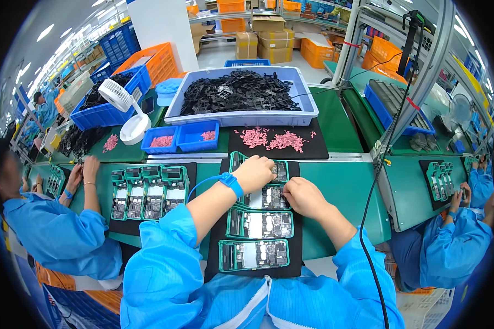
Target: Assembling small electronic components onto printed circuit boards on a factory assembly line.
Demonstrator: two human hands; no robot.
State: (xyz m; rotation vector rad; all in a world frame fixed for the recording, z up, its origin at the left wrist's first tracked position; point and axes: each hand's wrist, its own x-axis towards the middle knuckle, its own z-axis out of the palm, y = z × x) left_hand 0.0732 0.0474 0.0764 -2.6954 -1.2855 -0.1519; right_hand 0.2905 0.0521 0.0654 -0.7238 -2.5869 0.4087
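Observation:
My left hand, with a blue wrist strap, reaches over the far end of a column of opened phone assemblies in green trays. Its fingertips are pinched together at the right part of the farthest assembly. My right hand is closed at the right end of the second assembly, thumb and finger together. What either hand pinches is too small or hidden to name. Nearer to me lie a third assembly and a fourth assembly, showing circuit boards and silver plates, on a black mat.
Small pink pieces lie on a dark mat beyond my hands, beside blue bins. Behind stands a large tub of black plastic parts. A white fan is left. Co-workers sit on both sides; a black cable hangs by my right arm.

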